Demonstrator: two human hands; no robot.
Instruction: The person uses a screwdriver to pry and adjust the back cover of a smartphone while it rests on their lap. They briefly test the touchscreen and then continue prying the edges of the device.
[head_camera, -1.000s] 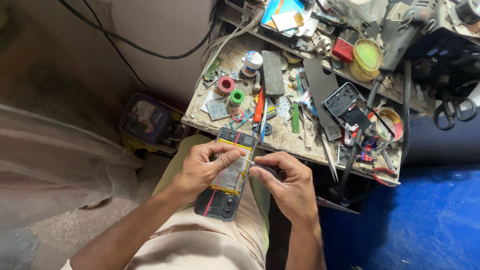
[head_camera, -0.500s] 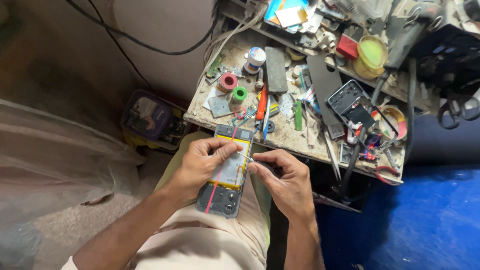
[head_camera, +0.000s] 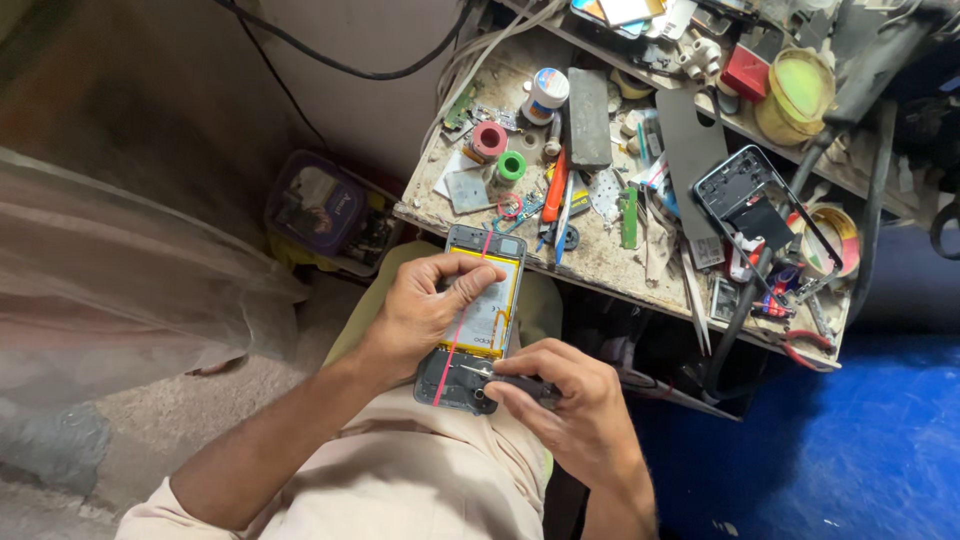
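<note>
Since a moment ago the right hand (head_camera: 575, 405) has been shifted from beside the battery down to the lower end of the opened phone (head_camera: 478, 318), where a small dark tool (head_camera: 505, 378) is gripped and its tip set on the board; work is judged moved to that end. The phone is pinned on the lap by the left hand (head_camera: 425, 310). Beyond the hands, on the cluttered workbench (head_camera: 600, 262), one empty phone frame (head_camera: 752, 200), one yellow tub (head_camera: 795, 95) and two small spools, pink (head_camera: 489, 139) and green (head_camera: 512, 165), are counted.

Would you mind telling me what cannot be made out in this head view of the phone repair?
- Tool tip: too small to tell its kind.
- Opened phone: its left side is hidden under the left hand.
- Tool handle: hidden inside the right hand.
- Workbench: its far end is cut off by the top edge.
</note>
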